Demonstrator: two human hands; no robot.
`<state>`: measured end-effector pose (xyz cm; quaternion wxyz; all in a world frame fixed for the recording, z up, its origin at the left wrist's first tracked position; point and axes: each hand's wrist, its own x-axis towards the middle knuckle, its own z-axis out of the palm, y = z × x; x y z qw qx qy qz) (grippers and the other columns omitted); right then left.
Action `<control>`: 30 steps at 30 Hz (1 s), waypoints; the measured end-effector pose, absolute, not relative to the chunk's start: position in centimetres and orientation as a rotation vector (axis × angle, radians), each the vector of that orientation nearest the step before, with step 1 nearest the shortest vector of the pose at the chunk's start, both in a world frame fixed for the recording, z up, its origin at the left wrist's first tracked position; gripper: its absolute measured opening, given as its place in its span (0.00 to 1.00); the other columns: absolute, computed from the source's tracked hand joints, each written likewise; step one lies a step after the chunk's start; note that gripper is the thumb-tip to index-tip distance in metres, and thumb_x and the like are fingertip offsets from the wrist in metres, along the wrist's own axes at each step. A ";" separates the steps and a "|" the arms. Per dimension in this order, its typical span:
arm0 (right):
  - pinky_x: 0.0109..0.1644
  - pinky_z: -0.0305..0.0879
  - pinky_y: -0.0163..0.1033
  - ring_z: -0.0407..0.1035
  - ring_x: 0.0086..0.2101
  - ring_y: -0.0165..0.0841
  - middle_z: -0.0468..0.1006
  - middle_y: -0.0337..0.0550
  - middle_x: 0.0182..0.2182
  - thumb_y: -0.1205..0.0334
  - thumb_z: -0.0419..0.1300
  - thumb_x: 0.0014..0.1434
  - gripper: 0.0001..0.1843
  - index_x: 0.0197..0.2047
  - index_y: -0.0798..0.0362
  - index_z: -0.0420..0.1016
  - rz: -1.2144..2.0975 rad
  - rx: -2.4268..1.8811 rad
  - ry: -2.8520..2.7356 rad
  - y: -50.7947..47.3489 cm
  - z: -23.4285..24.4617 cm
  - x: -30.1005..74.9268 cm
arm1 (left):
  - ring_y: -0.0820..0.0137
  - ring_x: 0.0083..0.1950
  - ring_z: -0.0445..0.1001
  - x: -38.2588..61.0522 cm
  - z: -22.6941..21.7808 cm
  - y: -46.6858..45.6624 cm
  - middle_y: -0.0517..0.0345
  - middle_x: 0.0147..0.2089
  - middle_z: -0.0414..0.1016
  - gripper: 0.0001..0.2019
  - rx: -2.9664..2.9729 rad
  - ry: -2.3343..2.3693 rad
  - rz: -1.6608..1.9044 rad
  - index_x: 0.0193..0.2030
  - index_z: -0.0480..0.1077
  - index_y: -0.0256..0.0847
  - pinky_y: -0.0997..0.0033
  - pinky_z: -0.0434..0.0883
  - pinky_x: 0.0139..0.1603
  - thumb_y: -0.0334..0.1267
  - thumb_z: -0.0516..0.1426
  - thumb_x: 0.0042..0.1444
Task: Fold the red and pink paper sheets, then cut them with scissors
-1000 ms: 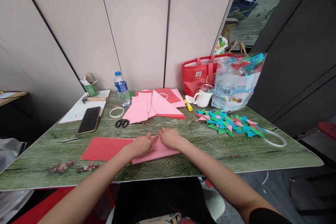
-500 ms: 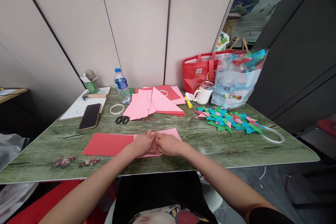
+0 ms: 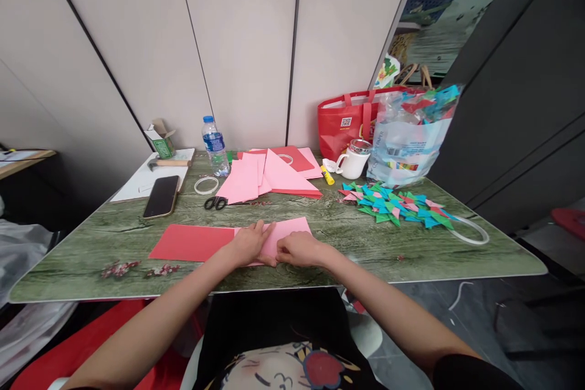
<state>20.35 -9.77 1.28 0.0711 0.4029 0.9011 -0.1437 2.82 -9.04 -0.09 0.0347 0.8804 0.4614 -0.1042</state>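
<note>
**Pink sheet flat on table, both hands on it**

Head view, clock centred on the pink sheet [image 3: 292, 227], 12 pointing away from the person.

Sheet: lies near the front edge of the green wood-pattern table [image 3: 365, 262], directly under both hands. Its far right corner shows bare at 1–2 o'clock, past the right knuckles.

Left hand [image 3: 249, 244]: palm down on the sheet's 9 o'clock side, fingers and thumb spread. Thumb runs along the near edge towards 4, tip just beside the right fingers.

Right hand [image 3: 299, 248]: on the 4 o'clock side, fingers curled, tips down at the near edge. Can't tell if it's pinching paper or only pressing; the curled fingers hide the contact.

Red sheet [image 3: 194, 242]: at 9, meets the pink sheet's left side. Butted or overlapped, can't tell.

Around it: scissors [image 3: 216, 203] and phone [image 3: 161, 197] at 10, bottle [image 3: 214, 146] at 11, pink paper pile [image 3: 244, 181] at 12, glue stick [image 3: 328, 175] at 1, folded-paper piece [image 3: 395, 204] between 2 and 3.
</note>
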 end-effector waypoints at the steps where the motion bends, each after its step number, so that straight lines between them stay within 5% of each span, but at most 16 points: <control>1: 0.33 0.58 0.35 0.72 0.34 0.38 0.79 0.46 0.32 0.54 0.51 0.57 0.14 0.37 0.51 0.75 -0.433 1.221 2.703 -9.8 1.3 20.6 | 0.49 0.51 0.65 2.8 -0.1 -9.0 0.36 0.52 0.60 0.48 2.711 1.416 -0.321 0.65 0.45 0.35 0.58 0.64 0.44 0.65 0.52 0.43; 13: 0.30 0.54 0.33 0.71 0.34 0.37 0.79 0.45 0.33 0.56 0.52 0.57 0.12 0.36 0.51 0.75 -0.413 1.375 2.603 -9.3 1.3 25.7 | 0.48 0.50 0.66 2.8 0.3 -9.1 0.36 0.54 0.60 0.49 2.687 1.441 -0.321 0.65 0.44 0.37 0.57 0.65 0.43 0.64 0.54 0.41; 21: 0.28 0.52 0.32 0.72 0.33 0.35 0.79 0.41 0.28 0.58 0.53 0.57 0.10 0.36 0.49 0.75 -0.481 1.403 2.552 -9.1 1.6 27.0 | 0.47 0.44 0.70 5.0 0.7 -9.2 0.35 0.49 0.65 0.46 2.601 1.621 -0.332 0.60 0.55 0.35 0.55 0.66 0.41 0.63 0.57 0.38; 30: 0.27 0.52 0.31 0.71 0.31 0.34 0.79 0.40 0.25 0.58 0.53 0.56 0.10 0.35 0.49 0.74 -0.563 1.396 2.526 -8.6 1.2 27.1 | 0.49 0.53 0.63 3.2 0.9 -9.6 0.36 0.53 0.61 0.49 2.603 1.500 -0.313 0.65 0.46 0.38 0.56 0.66 0.45 0.59 0.59 0.40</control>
